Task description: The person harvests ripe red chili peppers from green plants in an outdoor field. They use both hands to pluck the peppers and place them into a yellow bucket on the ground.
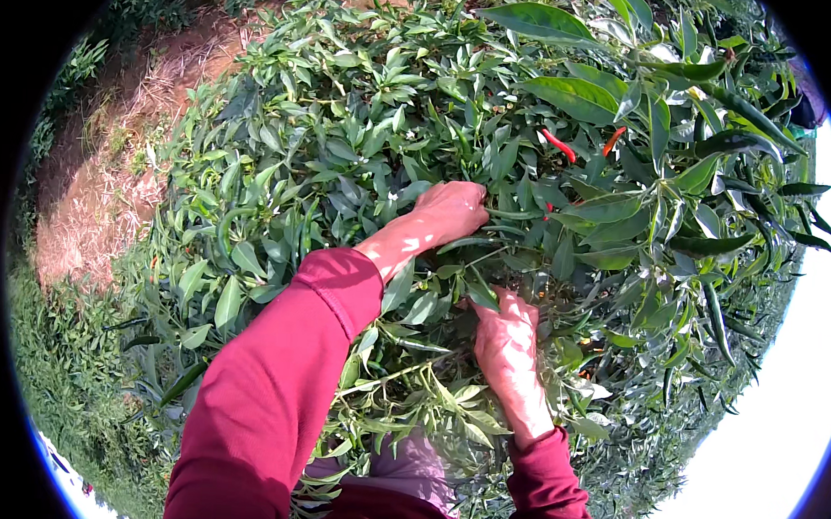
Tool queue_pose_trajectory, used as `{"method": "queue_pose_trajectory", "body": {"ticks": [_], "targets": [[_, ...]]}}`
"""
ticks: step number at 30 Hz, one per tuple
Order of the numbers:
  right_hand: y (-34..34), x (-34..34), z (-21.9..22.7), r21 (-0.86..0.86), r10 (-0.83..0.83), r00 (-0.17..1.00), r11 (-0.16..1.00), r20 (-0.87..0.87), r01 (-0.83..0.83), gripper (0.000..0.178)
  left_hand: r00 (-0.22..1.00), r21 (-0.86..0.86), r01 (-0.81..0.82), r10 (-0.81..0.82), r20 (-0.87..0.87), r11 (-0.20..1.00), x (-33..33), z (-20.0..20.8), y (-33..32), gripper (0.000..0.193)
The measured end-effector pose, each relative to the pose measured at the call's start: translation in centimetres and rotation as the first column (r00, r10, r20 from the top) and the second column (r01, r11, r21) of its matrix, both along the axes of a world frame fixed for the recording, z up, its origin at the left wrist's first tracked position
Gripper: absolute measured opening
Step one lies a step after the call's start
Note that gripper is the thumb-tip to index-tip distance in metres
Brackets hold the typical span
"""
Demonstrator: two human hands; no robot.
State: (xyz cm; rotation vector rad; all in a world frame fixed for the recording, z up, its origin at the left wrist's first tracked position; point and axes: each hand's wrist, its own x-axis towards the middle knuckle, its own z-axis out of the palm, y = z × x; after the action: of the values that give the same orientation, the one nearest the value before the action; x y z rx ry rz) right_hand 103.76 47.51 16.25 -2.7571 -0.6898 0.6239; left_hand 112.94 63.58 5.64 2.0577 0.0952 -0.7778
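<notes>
My left hand (449, 212) reaches into the middle of a leafy chili plant (384, 103), its fingers curled closed. Slim green chili peppers (513, 214) stick out to the right from beside its fingertips, and they appear to be in its grip. Lower and to the right, my right hand (507, 340) is closed among the stems, fingers bent inward. A leaf (481, 294) partly covers its fingertips, so what it grips is hidden. Two red chili peppers (559, 146) hang beyond my hands, up and to the right.
More green chili peppers (226, 230) hang at the left and along the right side. Large leaves (577, 99) and branches rise close at the upper right. Bare reddish soil with dry straw (97, 203) runs along the left. My legs (404, 465) press against the foliage below.
</notes>
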Motion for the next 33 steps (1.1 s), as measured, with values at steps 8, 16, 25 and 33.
{"method": "queue_pose_trajectory", "body": {"ticks": [8,16,25,33], "targets": [[0.4,-0.8,-0.5,-0.033,0.009,0.999,0.999,0.034,-0.007,0.034,0.952,-0.295,-0.306,0.289,-0.102,0.905,-1.3,-1.8,-1.0,0.023],[0.5,-1.4,-1.3,-0.042,0.022,0.998,0.999,0.064,-0.020,0.028,0.966,-0.435,-0.246,0.257,-0.034,0.866,-1.2,-3.5,0.2,0.021],[-0.2,-1.9,-1.2,0.007,-0.009,1.000,1.000,0.027,0.009,0.023,0.914,-0.245,-0.149,0.228,0.336,0.958,10.0,3.2,1.2,0.026],[-0.1,-2.1,-1.2,0.037,-0.039,0.999,0.999,0.008,0.038,0.023,0.905,-0.108,0.392,-0.362,0.225,0.914,10.9,4.5,-5.1,0.025]]}}
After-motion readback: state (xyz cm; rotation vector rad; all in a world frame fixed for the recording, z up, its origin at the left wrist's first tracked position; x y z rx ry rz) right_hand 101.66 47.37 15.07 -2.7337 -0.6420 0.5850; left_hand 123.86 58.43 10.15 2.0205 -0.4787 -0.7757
